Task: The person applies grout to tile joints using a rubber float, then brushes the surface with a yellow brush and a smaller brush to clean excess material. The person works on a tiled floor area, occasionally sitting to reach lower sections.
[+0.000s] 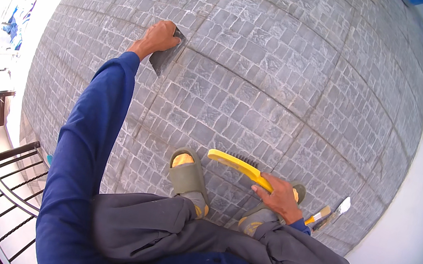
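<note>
My left hand (155,38), arm stretched far forward, is closed on a dark, flat, rectangular scraper (165,60). Its long edge lies at or just above a joint between the grey stone-patterned floor tiles (239,92); whether it touches cannot be told. Close to my feet, my right hand (282,198) wraps round the handle of a yellow wire brush (234,161). The brush points left, with its dark bristles facing away from me, raised over the floor beside my right foot.
My feet wear olive slides (189,175). Right of my right foot lie a paintbrush (318,215) and a tool with a white-smeared blade (342,206). A white wall (401,215) borders the right side. A dark metal railing (4,199) stands at lower left, with bright clutter beyond.
</note>
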A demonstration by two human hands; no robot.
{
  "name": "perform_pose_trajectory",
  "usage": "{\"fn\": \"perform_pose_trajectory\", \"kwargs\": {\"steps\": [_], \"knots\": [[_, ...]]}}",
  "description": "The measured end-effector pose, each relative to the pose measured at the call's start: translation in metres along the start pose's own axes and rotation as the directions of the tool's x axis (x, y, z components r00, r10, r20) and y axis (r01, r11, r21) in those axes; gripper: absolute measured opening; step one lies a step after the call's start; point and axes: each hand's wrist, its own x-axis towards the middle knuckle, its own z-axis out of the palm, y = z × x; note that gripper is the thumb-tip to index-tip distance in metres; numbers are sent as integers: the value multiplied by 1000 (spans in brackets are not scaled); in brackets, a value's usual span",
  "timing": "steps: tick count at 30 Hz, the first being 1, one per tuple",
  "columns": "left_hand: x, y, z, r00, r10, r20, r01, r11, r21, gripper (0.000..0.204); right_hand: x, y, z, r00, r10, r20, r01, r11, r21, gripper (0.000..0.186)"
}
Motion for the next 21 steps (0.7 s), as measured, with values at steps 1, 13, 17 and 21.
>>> {"fn": "perform_pose_trajectory", "kwargs": {"steps": [1, 13, 17, 21], "knots": [[1, 1, 3, 1000, 4, -10, -4, 1000, 2, 43, 1, 0, 0, 999, -31, -14, 31, 999, -8, 48], [13, 11, 6, 1000, -5, 4, 5, 999, 36, 40, 6, 3, 4, 996, -83, -17, 82, 995, -62, 46], [15, 8, 6, 999, -45, 23, 44, 999, 13, 41, 8, 2, 4, 997, -75, -13, 74, 996, -45, 46], [12, 4, 5, 998, -52, 43, 51, 998, 30, 43, 8, 3, 4, 998, -67, -11, 67, 997, -30, 46]]}}
